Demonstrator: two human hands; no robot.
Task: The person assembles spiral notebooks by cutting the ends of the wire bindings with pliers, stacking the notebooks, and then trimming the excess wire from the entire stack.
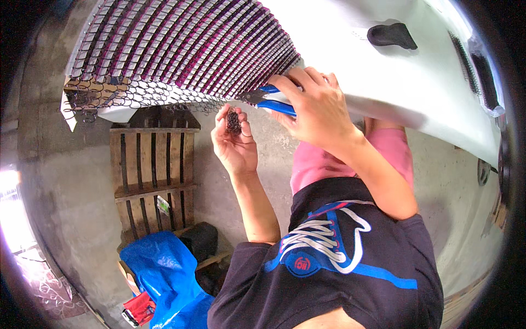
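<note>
The right hand is closed around the blue handles of a pair of cutters, whose dark nose points left and meets the lower edge of a sheet of spring mesh. The left hand sits just below and to the left of the cutters' tip, palm up, with the fingers curled around a small dark bundle of wire coils pinched between thumb and fingertips. The two hands are near each other but not touching.

The spring mesh is a wide panel of tight rows, silver with purple-pink bands, lying tilted across the near left part of a white tabletop. Its lower left edge hangs past the tabletop's corner, where the rows end in loose dark wire loops.

Toward the far edge of the tabletop lies a black moulded piece. At the right edge a long dark coil strip lies along the rim.

Below the hands, the person wears a dark shirt with a blue and white print and pink shorts. On the concrete floor to the left, a wooden pallet stands under the tabletop's corner. A blue plastic bag lies at its near end, with something red beside it.
</note>
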